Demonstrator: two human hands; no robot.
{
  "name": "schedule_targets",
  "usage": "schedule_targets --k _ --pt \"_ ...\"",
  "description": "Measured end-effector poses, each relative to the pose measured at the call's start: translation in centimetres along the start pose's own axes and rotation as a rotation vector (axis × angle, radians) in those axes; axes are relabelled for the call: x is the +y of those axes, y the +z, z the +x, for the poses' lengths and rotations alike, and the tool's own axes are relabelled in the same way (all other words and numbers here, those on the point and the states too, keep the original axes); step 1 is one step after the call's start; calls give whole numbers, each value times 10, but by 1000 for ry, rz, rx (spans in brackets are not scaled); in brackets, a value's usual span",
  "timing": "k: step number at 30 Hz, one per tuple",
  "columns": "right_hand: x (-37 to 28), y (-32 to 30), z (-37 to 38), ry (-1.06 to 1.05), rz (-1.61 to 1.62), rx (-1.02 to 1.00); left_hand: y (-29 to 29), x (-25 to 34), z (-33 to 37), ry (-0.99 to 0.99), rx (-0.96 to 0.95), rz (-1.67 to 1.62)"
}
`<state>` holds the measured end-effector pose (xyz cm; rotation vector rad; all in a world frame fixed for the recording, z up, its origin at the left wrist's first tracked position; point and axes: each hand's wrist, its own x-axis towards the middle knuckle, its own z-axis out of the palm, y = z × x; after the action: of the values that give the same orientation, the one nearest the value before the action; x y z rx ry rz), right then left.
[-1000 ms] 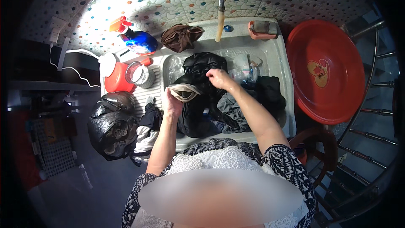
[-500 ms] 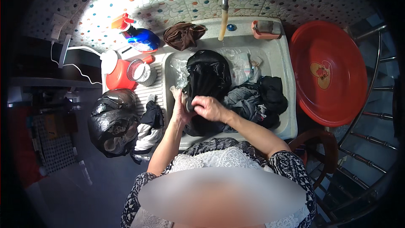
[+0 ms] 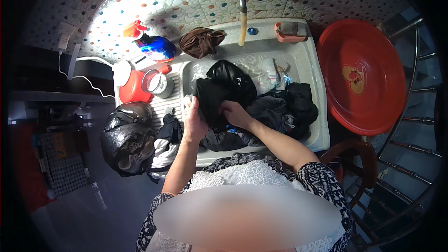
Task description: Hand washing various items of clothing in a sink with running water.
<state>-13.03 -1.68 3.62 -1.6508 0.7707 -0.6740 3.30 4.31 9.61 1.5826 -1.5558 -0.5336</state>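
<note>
In the wet sink [image 3: 324, 130], my left hand [image 3: 193, 122] grips the left edge of a black garment [image 3: 211, 98]. To its right, my right hand [image 3: 237, 114] is closed on the same cloth, its fingertips partly hidden in the folds. The cloth is spread between both hands. Behind it, more glossy wet black fabric [image 3: 240, 77] bulges up from the water. Dark grey and black clothes [image 3: 284, 112] are heaped at the sink's right side, with a pale cloth [image 3: 267, 77] lying behind them.
Above the sink is a tap [image 3: 242, 7] with a hose. A brown cloth [image 3: 200, 43], blue spray bottle [image 3: 157, 48], soap dish [image 3: 290, 32] and cup [image 3: 158, 84] sit around the rim. At left are a black plastic bag [image 3: 122, 135] and clothes [image 3: 165, 147]; at right, a red basin [image 3: 373, 56].
Black cloth has been lifted and spread between my hands, covering the area where a pale piece showed beside my left hand. My right hand has shifted slightly right.
</note>
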Motion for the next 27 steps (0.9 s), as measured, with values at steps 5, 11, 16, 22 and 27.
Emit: schedule_targets --k 5,11,16,22,27 --pt "16 -6 22 127 -216 144 -22 72 26 -410 9 -1454" --pt "10 -60 52 407 -81 311 -37 49 31 -370 -2 -1092" --pt "30 -90 51 160 -227 406 -22 14 28 -538 56 -1157" --pt "26 -106 55 663 852 136 -2 -3 19 -778 14 -1255" --pt "32 -62 47 558 468 555 1 -18 19 -800 -47 -1751"
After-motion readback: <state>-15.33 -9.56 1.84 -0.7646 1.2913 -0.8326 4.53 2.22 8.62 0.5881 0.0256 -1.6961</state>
